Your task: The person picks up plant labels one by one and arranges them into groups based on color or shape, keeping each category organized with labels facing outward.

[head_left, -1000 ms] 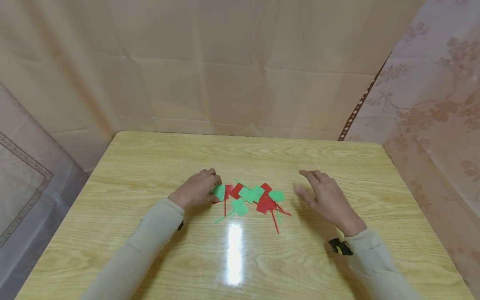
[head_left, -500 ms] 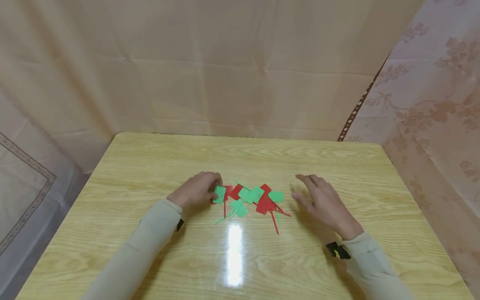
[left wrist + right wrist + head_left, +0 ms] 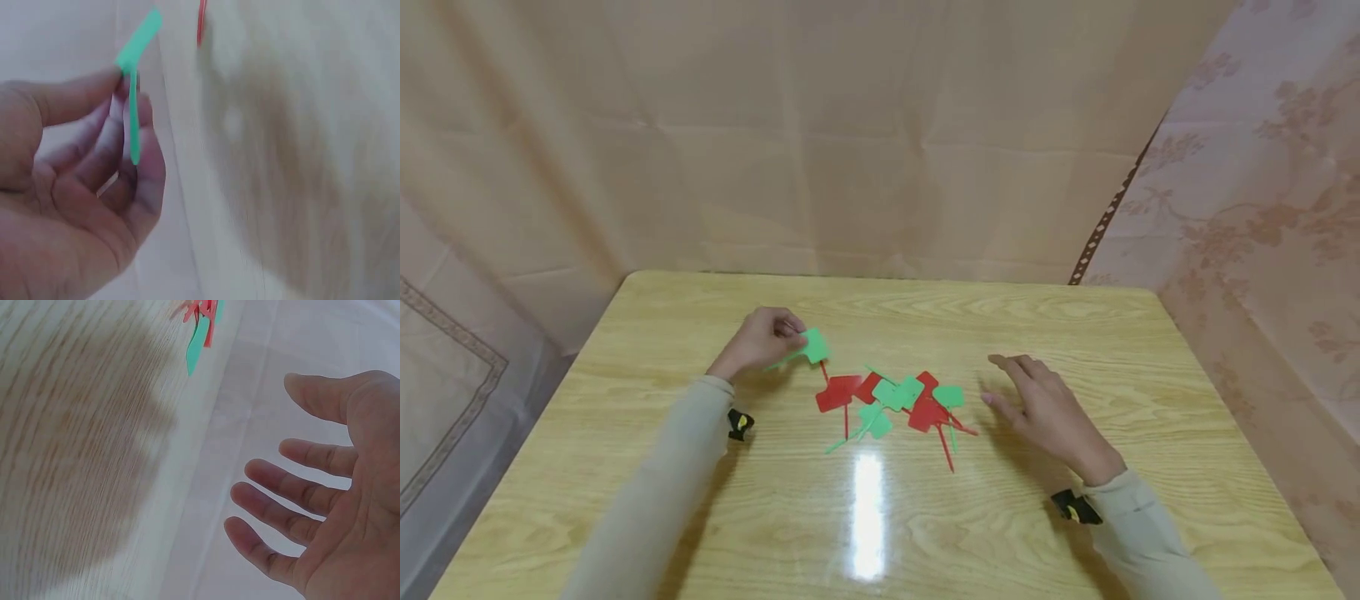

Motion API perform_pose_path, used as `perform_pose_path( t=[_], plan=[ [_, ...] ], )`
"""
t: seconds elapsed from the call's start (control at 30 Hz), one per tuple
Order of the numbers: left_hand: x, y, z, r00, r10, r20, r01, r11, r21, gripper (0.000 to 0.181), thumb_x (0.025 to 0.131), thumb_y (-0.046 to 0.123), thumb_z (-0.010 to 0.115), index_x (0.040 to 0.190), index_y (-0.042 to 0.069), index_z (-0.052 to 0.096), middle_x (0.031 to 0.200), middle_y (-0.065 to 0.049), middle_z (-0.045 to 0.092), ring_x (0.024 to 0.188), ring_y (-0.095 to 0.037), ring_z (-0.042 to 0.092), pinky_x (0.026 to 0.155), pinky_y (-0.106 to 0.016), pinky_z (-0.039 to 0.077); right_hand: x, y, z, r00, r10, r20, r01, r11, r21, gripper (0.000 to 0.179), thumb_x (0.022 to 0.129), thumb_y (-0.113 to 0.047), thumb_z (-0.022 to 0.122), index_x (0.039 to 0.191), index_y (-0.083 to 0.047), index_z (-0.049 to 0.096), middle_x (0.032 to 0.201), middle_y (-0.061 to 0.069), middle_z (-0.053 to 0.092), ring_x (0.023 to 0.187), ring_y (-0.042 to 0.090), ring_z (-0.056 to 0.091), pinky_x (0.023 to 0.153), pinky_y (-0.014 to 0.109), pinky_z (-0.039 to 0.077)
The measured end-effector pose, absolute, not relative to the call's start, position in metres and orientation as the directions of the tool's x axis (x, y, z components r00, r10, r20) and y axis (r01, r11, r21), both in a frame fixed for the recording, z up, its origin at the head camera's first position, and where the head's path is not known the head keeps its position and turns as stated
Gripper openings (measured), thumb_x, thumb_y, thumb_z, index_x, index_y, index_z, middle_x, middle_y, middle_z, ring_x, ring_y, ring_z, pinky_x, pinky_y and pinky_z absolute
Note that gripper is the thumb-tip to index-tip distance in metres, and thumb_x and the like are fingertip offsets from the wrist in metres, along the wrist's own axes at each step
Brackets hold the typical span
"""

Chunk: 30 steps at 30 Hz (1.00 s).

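Left hand (image 3: 765,340), left of frame centre in the head view: thumb and fingers pinch a green tag (image 3: 815,345), raised over the bench (image 3: 1000,533). Right hand (image 3: 1051,411), right of centre: released, fingers loosely extended, near the pile. Overlapping red and green tags (image 3: 929,413) lie just below frame centre; a red tag (image 3: 838,393) lies at their left end.

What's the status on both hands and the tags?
Left hand pinches green stemmed tag, above table. Right hand holds nothing. Other tags, red and green, overlap; may snag.
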State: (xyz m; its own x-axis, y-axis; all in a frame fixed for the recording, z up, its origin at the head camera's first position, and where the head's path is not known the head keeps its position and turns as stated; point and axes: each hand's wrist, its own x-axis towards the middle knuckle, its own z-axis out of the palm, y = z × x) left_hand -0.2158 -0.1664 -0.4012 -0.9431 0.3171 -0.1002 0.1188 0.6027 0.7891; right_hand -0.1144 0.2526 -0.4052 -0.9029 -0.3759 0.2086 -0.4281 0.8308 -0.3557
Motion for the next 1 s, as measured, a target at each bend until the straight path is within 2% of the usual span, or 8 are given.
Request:
perform_pose_path(
  t=[0.07,0.17,0.33,0.43,0.57,0.73,0.87,1.0],
  plan=[
    [-0.225,-0.177,-0.401,-0.969,0.192,-0.154,-0.013,0.583,0.812,0.025,0.099,0.013,0.066,0.118,-0.004,0.066,0.11,-0.02,0.068,0.097,-0.028,0.065,0.081,-0.035,0.054,-0.114,0.254,-0.406,-0.902,-0.377,0.21,-0.43,0.831,-0.354,0.056,0.099,-0.03,0.069,0.144,-0.001,0.05,0.129,0.024,0.06,0.121,0.046,0.056,0.1,0.065,0.042],
    [-0.239,-0.191,-0.4,-0.975,0.02,-0.223,-0.181,0.516,0.837,0.031,0.099,0.014,0.066,0.124,-0.005,0.065,0.116,-0.022,0.068,0.099,-0.027,0.068,0.084,-0.035,0.056,-0.112,0.255,-0.408,-0.901,-0.378,0.214,-0.432,0.828,-0.357,0.056,0.099,-0.03,0.069,0.143,0.0,0.051,0.129,0.024,0.06,0.12,0.046,0.056,0.099,0.065,0.042],
    [-0.26,-0.208,-0.405,-0.935,-0.21,-0.286,-0.351,0.422,0.836,0.034,0.096,0.016,0.07,0.124,-0.003,0.068,0.097,-0.007,0.073,0.096,-0.024,0.065,0.1,-0.044,0.05,-0.111,0.255,-0.411,-0.902,-0.378,0.21,-0.431,0.825,-0.365,0.056,0.099,-0.029,0.069,0.143,-0.001,0.051,0.128,0.022,0.06,0.119,0.045,0.056,0.1,0.064,0.042],
    [-0.268,-0.214,-0.41,-0.901,-0.304,-0.309,-0.414,0.394,0.821,0.034,0.095,0.017,0.071,0.123,-0.003,0.069,0.09,-0.004,0.073,0.1,-0.026,0.061,0.105,-0.047,0.046,-0.111,0.254,-0.411,-0.905,-0.375,0.199,-0.424,0.827,-0.37,0.057,0.099,-0.03,0.069,0.144,-0.001,0.05,0.129,0.021,0.06,0.12,0.044,0.056,0.101,0.064,0.042],
    [-0.276,-0.218,-0.413,-0.872,-0.38,-0.31,-0.456,0.397,0.796,0.035,0.093,0.016,0.072,0.122,-0.004,0.069,0.106,-0.014,0.074,0.104,-0.032,0.063,0.101,-0.047,0.049,-0.111,0.252,-0.41,-0.905,-0.378,0.196,-0.425,0.827,-0.367,0.057,0.098,-0.031,0.069,0.144,-0.002,0.051,0.128,0.019,0.061,0.119,0.042,0.057,0.1,0.063,0.043],
    [-0.284,-0.22,-0.412,-0.858,-0.411,-0.306,-0.481,0.436,0.761,0.046,0.092,0.018,0.071,0.129,-0.008,0.061,0.123,-0.024,0.066,0.108,-0.037,0.062,0.093,-0.047,0.054,-0.112,0.249,-0.41,-0.896,-0.392,0.21,-0.443,0.824,-0.354,0.056,0.098,-0.03,0.07,0.144,-0.003,0.052,0.127,0.018,0.061,0.117,0.04,0.058,0.099,0.061,0.044],
    [-0.292,-0.219,-0.41,-0.863,-0.396,-0.315,-0.483,0.463,0.743,0.058,0.092,0.021,0.068,0.139,-0.009,0.05,0.132,-0.027,0.059,0.118,-0.044,0.057,0.097,-0.052,0.051,-0.113,0.248,-0.409,-0.893,-0.396,0.214,-0.449,0.822,-0.352,0.055,0.098,-0.029,0.07,0.144,-0.004,0.051,0.126,0.017,0.062,0.117,0.04,0.059,0.099,0.061,0.045],
    [-0.3,-0.218,-0.411,-0.862,-0.397,-0.315,-0.489,0.489,0.723,0.07,0.092,0.022,0.068,0.149,-0.005,0.037,0.143,-0.029,0.049,0.13,-0.049,0.047,0.106,-0.058,0.042,-0.113,0.246,-0.409,-0.894,-0.398,0.208,-0.448,0.822,-0.352,0.057,0.098,-0.03,0.07,0.144,-0.003,0.051,0.126,0.018,0.062,0.117,0.039,0.059,0.099,0.06,0.045]
  ],
)
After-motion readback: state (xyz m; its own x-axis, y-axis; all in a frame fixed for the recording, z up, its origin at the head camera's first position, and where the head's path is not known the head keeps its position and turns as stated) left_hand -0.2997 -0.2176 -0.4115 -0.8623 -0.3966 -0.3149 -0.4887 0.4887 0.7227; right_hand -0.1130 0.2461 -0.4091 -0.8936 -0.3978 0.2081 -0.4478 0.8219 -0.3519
